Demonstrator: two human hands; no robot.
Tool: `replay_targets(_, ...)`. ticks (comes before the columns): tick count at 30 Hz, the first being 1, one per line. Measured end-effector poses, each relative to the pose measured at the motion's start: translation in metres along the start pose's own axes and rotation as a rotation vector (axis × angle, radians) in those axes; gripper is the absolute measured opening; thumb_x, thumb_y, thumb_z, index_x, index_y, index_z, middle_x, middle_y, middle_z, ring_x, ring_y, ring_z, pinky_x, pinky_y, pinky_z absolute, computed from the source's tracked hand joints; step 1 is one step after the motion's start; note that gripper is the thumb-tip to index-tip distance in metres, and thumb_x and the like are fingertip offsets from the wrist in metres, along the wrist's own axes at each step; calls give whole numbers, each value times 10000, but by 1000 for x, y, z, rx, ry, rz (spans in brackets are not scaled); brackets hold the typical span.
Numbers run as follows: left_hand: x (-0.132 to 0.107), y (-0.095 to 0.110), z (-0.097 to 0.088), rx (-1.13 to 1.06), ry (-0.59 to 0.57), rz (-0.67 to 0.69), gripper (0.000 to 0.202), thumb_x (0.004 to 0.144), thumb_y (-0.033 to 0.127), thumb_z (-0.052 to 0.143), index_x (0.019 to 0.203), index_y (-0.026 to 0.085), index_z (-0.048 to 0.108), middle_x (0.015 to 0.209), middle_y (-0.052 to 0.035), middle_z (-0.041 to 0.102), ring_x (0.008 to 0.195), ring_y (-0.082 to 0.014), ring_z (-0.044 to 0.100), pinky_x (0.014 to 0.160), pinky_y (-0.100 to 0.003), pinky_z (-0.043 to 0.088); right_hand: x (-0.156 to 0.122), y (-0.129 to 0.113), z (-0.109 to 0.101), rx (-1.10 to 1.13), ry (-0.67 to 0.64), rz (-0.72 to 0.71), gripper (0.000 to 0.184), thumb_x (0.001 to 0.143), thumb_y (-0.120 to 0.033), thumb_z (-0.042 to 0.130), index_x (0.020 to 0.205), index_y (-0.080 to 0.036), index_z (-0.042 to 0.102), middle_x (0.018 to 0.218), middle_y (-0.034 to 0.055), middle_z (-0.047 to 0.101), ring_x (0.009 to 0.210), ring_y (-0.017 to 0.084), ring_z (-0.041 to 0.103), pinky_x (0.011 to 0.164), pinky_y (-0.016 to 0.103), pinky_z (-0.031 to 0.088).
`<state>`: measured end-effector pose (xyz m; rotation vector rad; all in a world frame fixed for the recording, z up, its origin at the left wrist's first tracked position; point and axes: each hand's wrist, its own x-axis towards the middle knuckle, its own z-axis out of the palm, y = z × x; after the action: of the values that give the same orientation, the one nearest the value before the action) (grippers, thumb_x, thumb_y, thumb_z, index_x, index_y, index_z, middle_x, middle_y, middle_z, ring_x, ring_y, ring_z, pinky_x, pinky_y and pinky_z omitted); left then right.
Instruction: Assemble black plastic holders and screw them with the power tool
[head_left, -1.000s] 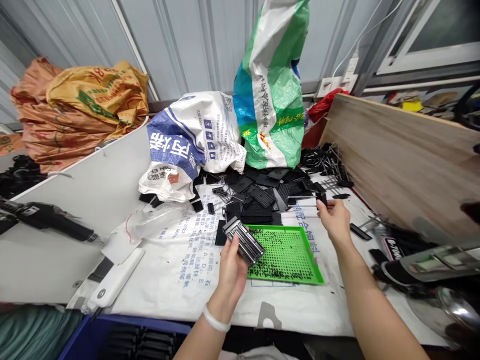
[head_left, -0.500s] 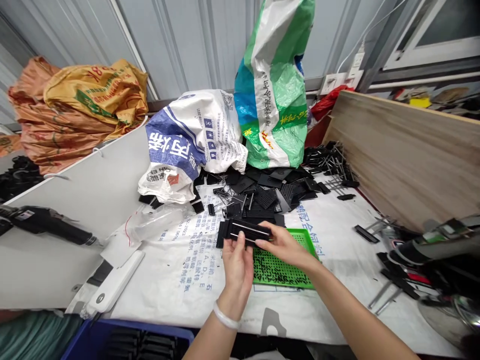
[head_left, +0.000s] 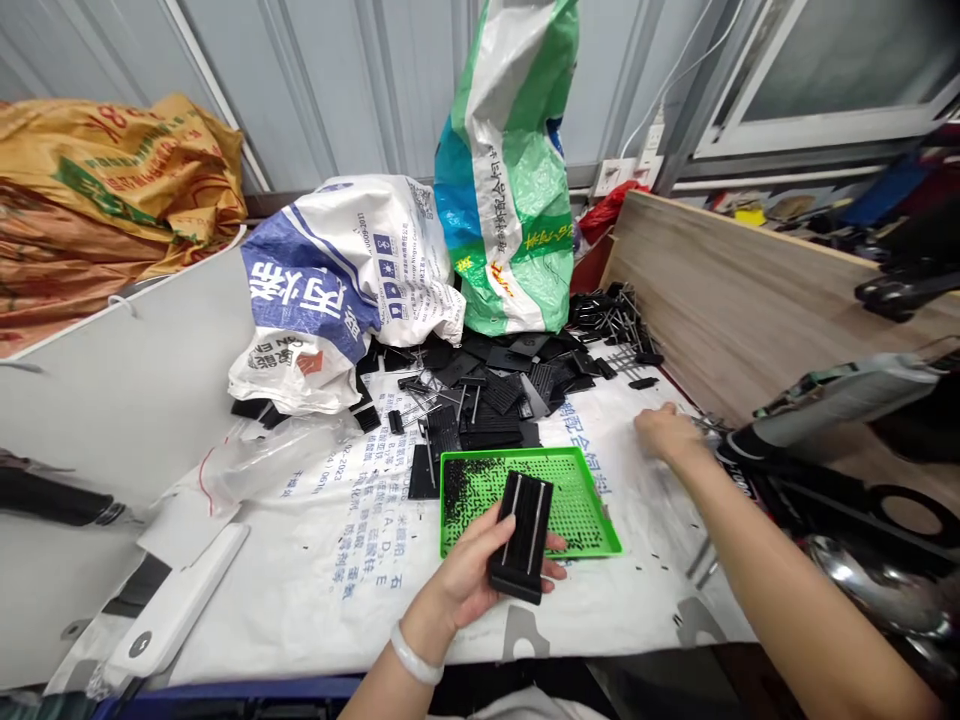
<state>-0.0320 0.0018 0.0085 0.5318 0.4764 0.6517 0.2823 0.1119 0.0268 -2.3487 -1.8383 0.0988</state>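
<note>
In my left hand (head_left: 480,565) I hold a black plastic assembly (head_left: 525,530) with two shiny metal rods along it, tilted above the near edge of a green tray (head_left: 600,545). Small black bits (head_left: 472,485) lie in that tray, mostly on its left side. My right hand (head_left: 670,432) is out to the right over the white sheet, beside a grey and black power tool (head_left: 817,405). Its fingers look curled, but blur and the angle hide whether anything is in them. Behind the tray is a pile of flat black plates and rod pieces (head_left: 499,390).
A white and blue sack (head_left: 322,290) and a green sack (head_left: 517,200) stand at the back. On the left are a black power driver (head_left: 56,495) and a white handheld device (head_left: 180,600). A wooden board (head_left: 720,280) bounds the right side, near a shiny metal bowl (head_left: 862,585).
My right hand has let go of the black assembly and moved away to the right. My left hand has brought the assembly nearer and turned it upright. The view has swung right.
</note>
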Motion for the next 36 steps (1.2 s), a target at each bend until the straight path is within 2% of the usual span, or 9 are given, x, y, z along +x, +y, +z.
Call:
replay_targets(4,-1,0,8,-28,79,54,409,951,456,447,1169,115,508,1067,-243,705,884,-286,723,795,-389,521,1,22,11,-166,-42,163,164,938,-245,563,1034,-131,630,1050,128,625,917,217,617,775,387,526)
replay_targets(7,-1,-1,10,-44,160,111,374,938,442,483,1115,115,524,1038,-244,714,857,-284,726,785,-390,528,-13,7,20,-178,-59,-3,216,890,-76,476,1032,-92,637,1092,246,592,1001,315,583,780,447,480)
replay_targets(12,-11,4,4,-52,208,168,369,918,404,532,1171,136,511,1130,-220,692,908,-314,717,818,-424,524,-33,-2,27,-80,-169,-315,214,841,-80,513,882,-223,667,1093,78,627,1032,212,557,888,302,434)
replay_targets(17,-16,9,7,2,198,194,370,884,316,577,1212,161,505,1143,-184,691,961,-325,703,873,-443,506,-31,20,36,-113,-76,-12,251,918,-233,443,978,-76,629,893,176,623,791,266,594,697,354,456)
replay_targets(20,-10,7,14,17,200,207,383,866,284,597,1219,172,498,1085,-150,707,957,-322,703,864,-435,511,-30,19,47,-101,-36,71,335,918,-393,510,957,-77,616,746,123,608,645,238,576,566,314,398)
replay_targets(25,0,2,14,42,240,188,402,860,323,640,1200,168,494,1041,-138,716,966,-301,703,857,-402,516,-36,6,31,-50,268,72,339,996,-314,327,1081,-96,573,1030,186,575,787,247,578,656,339,414)
replay_targets(28,7,-5,13,18,262,133,414,854,319,649,1197,157,483,1018,-150,723,955,-298,708,847,-389,515,-46,-13,3,171,575,-167,290,978,-344,411,1022,-139,610,931,128,556,804,248,557,735,362,444)
replay_targets(30,12,-10,17,-20,273,86,381,876,349,615,1170,152,474,982,-155,728,920,-300,717,819,-384,519,-57,-34,-12,393,619,-408,219,964,-330,474,985,-178,630,834,73,535,763,224,552,731,347,460)
replay_targets(36,20,-22,32,-97,249,35,339,933,398,500,1143,137,456,941,-169,726,851,-295,728,784,-389,524,-94,-85,-10,569,125,-748,164,964,-227,476,959,-187,635,835,49,519,757,184,563,667,302,478)
